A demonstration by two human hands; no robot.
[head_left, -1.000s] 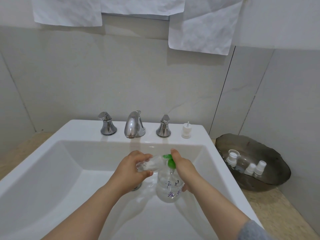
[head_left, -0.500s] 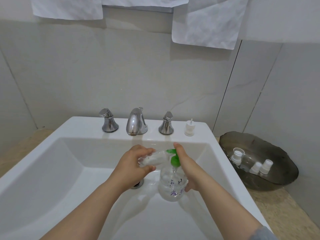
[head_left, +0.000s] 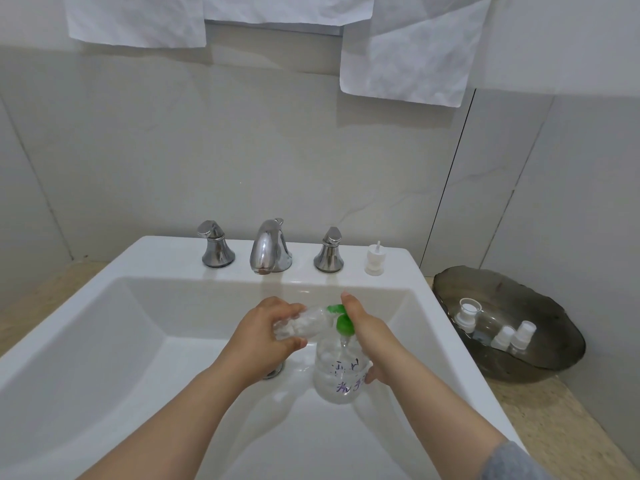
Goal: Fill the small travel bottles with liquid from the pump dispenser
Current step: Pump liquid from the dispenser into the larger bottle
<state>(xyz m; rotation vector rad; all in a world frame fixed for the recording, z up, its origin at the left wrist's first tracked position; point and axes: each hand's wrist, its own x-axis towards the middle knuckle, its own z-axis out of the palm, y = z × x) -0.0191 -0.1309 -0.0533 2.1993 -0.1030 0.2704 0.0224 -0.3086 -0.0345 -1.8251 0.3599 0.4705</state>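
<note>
Over the white sink basin (head_left: 104, 327), my right hand (head_left: 372, 332) grips a clear pump dispenser (head_left: 341, 372) with purple writing, one finger lying on its green pump head (head_left: 341, 318). My left hand (head_left: 265, 336) holds a small clear travel bottle (head_left: 304, 323) on its side, its mouth against the green nozzle. A white bottle cap (head_left: 375, 259) with a thin tube stands on the sink ledge at the right. Three more small bottles (head_left: 502, 332) with white tops lie in a dark glass bowl (head_left: 540, 368) to the right.
A chrome faucet (head_left: 268, 247) with two handles (head_left: 214, 244) (head_left: 329, 251) lines the back of the sink. The drain (head_left: 273, 370) sits under my left wrist. White paper sheets (head_left: 408, 53) hang on the wall above. A beige counter (head_left: 561, 427) flanks the sink.
The view shifted slightly. Both hands keep their hold, with the dispenser and small bottle staying together over the basin.
</note>
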